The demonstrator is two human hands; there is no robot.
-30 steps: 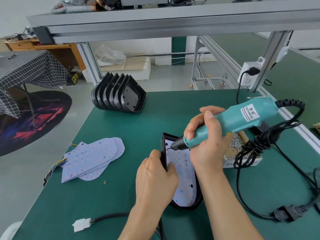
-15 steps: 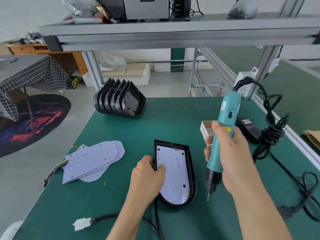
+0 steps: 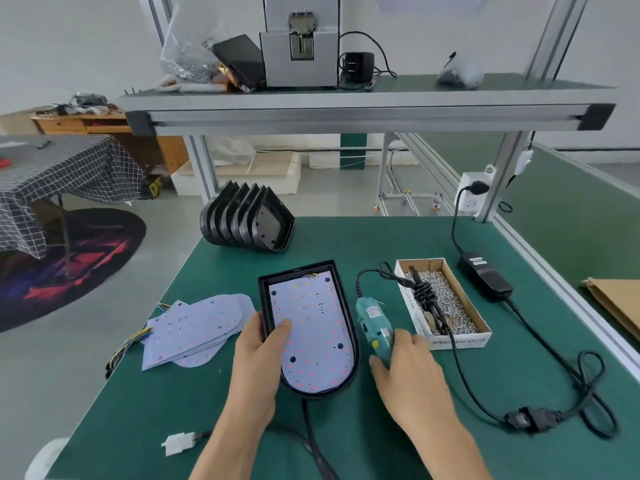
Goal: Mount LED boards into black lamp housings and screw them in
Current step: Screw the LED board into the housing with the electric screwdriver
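Observation:
A black lamp housing (image 3: 349, 320) lies in the middle of the green table with a white LED board (image 3: 311, 327) seated inside it. My left hand (image 3: 258, 362) grips the housing's left wall, thumb pressed on the board. The teal electric screwdriver (image 3: 374, 323) lies flat on the mat just right of the housing. My right hand (image 3: 405, 372) rests on its near end, fingers loosely over the handle. A stack of loose LED boards (image 3: 194, 327) with coloured wires lies to the left. Several empty black housings (image 3: 246, 221) stand in a row at the back.
A cardboard box of screws (image 3: 446, 303) sits right of the screwdriver, its coiled cord draped over the box. A black power adapter (image 3: 485, 275) and cable lie at the right. A white connector (image 3: 178, 443) on a black cable lies near the front edge. An aluminium shelf frame (image 3: 346, 112) spans overhead.
The right hand brought the screwdriver from the board's top end down and laid it flat on the mat beside the housing. The left hand kept hold of the housing.

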